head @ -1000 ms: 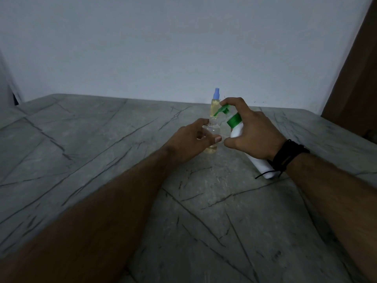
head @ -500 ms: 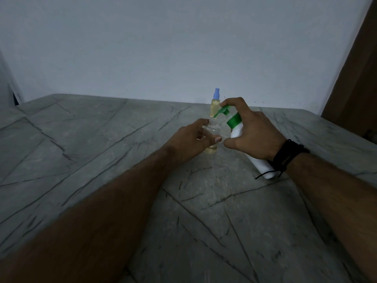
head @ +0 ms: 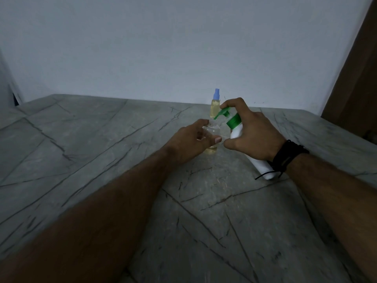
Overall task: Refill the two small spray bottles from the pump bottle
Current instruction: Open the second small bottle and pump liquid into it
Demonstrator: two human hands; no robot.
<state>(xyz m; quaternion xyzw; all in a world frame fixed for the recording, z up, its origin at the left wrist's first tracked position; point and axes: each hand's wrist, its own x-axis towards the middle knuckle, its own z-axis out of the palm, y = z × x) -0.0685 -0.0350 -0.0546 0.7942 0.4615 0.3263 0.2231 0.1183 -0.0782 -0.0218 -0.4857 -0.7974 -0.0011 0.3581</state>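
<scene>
Centre frame: left hand grips open spray bottle upright; right hand clasps tilted pump bottle; keep green spout over the neck, pump gently.

two spray bottles – one uncapped, one pump bottle

Almost no change since one second ago. Only small shift: right hand with tilted pump bottle very slightly higher, green nozzle now just above open neck of small bottle at 9 o'clock.
</scene>
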